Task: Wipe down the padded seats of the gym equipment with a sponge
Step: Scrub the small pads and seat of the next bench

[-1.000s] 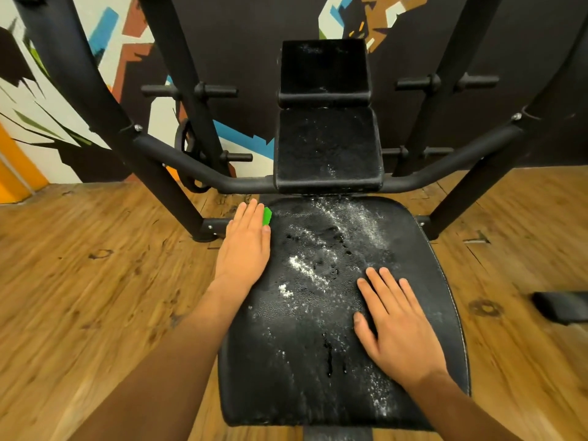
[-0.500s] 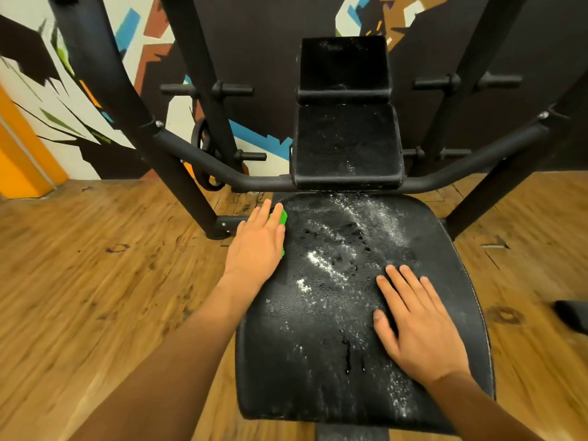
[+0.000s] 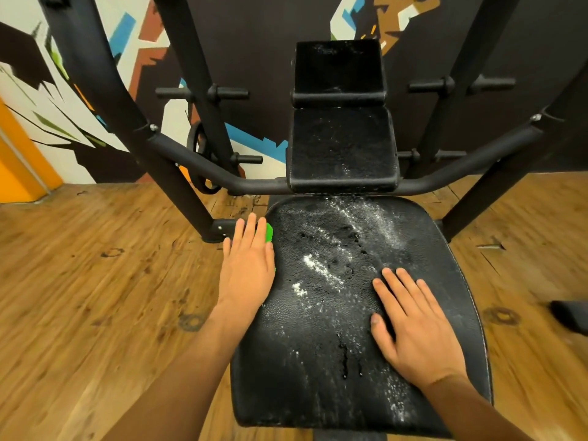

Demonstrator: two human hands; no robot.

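The wide seat pad (image 3: 302, 377), black pebbled vinyl with a rounded front, carries white powdery streaks and a few wet drips down its middle, so the wiping looks barely begun. The right hand (image 3: 413, 329) lies flat on its right half, fingers straight and slightly spread, holding nothing. The left hand (image 3: 246, 268), fingers straight and together, presses the green sponge (image 3: 269, 232) down at the seat's far left edge; only a sliver of sponge shows. Beyond, two smaller back pads (image 3: 342, 148) of the same grainy black are dusted white and look unwiped, framed by matte steel tubing (image 3: 254, 183)
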